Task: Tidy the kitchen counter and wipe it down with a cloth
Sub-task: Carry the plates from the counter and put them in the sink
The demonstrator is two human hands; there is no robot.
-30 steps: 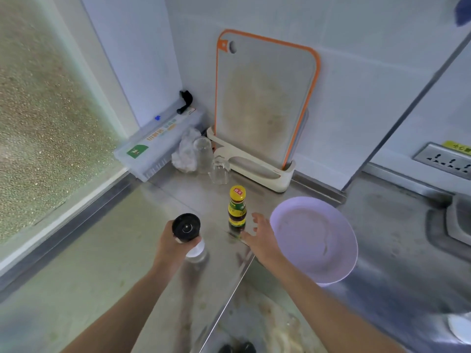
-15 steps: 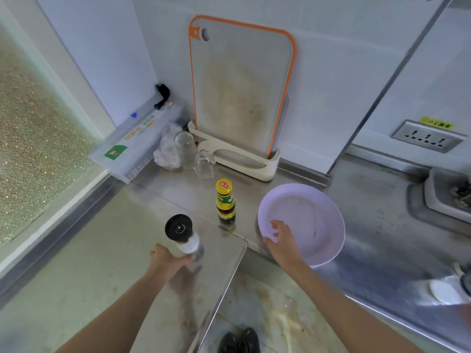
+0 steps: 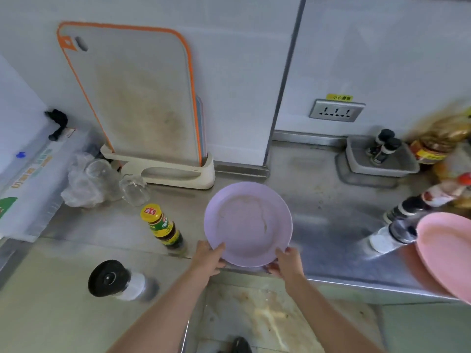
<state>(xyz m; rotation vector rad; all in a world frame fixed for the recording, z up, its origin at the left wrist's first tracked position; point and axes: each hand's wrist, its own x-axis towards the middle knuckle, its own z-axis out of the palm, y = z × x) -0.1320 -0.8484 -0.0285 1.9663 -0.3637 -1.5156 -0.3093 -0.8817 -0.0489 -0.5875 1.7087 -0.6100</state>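
A lilac plate (image 3: 248, 222) with dried smears sits at the front edge of the steel counter (image 3: 323, 225). My left hand (image 3: 207, 257) grips its near left rim and my right hand (image 3: 286, 261) grips its near right rim. To the left of the plate stands a small sauce bottle (image 3: 163, 226) with a yellow cap. A black-capped shaker (image 3: 114, 280) stands alone on the lower steel surface at the left. No cloth is in view.
An orange-edged cutting board (image 3: 137, 98) leans in a cream stand at the back. Beside it are two glasses (image 3: 132, 191), crumpled plastic and a wrap box (image 3: 28, 184). At the right are a pink plate (image 3: 448, 253), several bottles (image 3: 407, 210) and a grey tray (image 3: 379, 159).
My left hand let go of the black-capped shaker and moved right to the lilac plate's rim. My right hand shifted along the near rim. The view swung right.
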